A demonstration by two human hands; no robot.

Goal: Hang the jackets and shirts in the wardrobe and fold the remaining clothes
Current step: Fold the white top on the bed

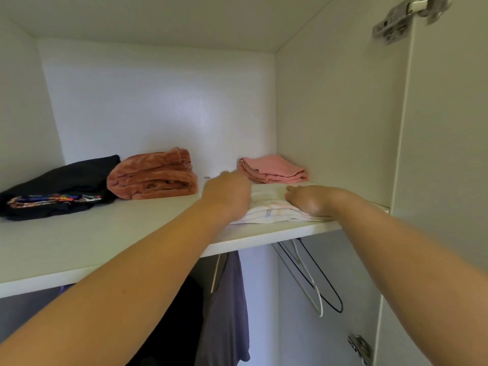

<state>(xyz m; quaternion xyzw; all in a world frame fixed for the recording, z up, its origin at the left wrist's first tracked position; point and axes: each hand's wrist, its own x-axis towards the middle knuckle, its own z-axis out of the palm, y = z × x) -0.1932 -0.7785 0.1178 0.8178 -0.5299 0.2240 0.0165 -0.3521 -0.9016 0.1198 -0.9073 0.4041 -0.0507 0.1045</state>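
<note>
White folded cloth [269,210], faintly striped, lies at the right end of the wardrobe shelf's [105,241] front edge, its long axis along that edge. The right hand [306,199] rests flat on it. The left hand [227,194] touches its left side, blurred, grip unclear. Under the shelf hang two garments [227,299] and two bare hangers [317,281]. Farther back on the shelf sit three folded piles: pink [272,169], rust fleece [153,175], black [58,186].

- Left hand [227,194] is smeared with motion blur, so its fingers can't be read, and it covers part of the folded white cloth [269,207].
- Shelf [105,239] edge hides the tops of the wire hangers [317,283] and the purple garment [229,299].
</note>
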